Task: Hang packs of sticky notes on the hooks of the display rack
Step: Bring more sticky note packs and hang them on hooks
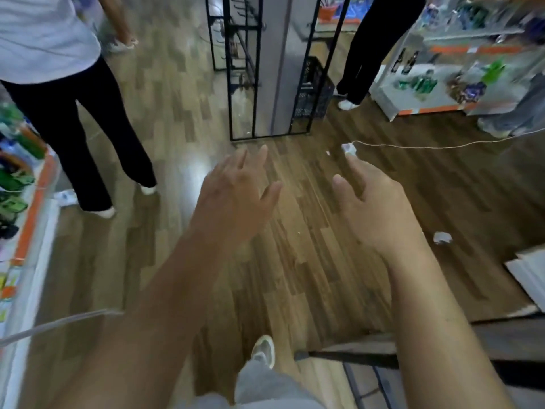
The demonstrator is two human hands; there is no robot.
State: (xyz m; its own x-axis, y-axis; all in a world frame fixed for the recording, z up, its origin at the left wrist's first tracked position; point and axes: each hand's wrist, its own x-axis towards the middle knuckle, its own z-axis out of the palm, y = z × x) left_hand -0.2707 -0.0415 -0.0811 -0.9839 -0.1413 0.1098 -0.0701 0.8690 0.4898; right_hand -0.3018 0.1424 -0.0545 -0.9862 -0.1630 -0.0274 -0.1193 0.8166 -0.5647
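- Left hand (236, 199) and right hand (374, 211) reach forward, fingers spread and holding nothing, above a wooden floor (309, 276).
- A black display rack (256, 84) stands ahead, with what may be a dark crate (312, 93) beside it.
- Blurred: one bystander (73, 128) stands left, and another's legs (362, 54) are at the right.

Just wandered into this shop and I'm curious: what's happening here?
A person reaches both arms out over the wooden floor, left hand and right hand open and holding nothing. A black display rack stands just ahead. No pack of sticky notes is in either hand, so no hanging is under way. Nearby stand other people.
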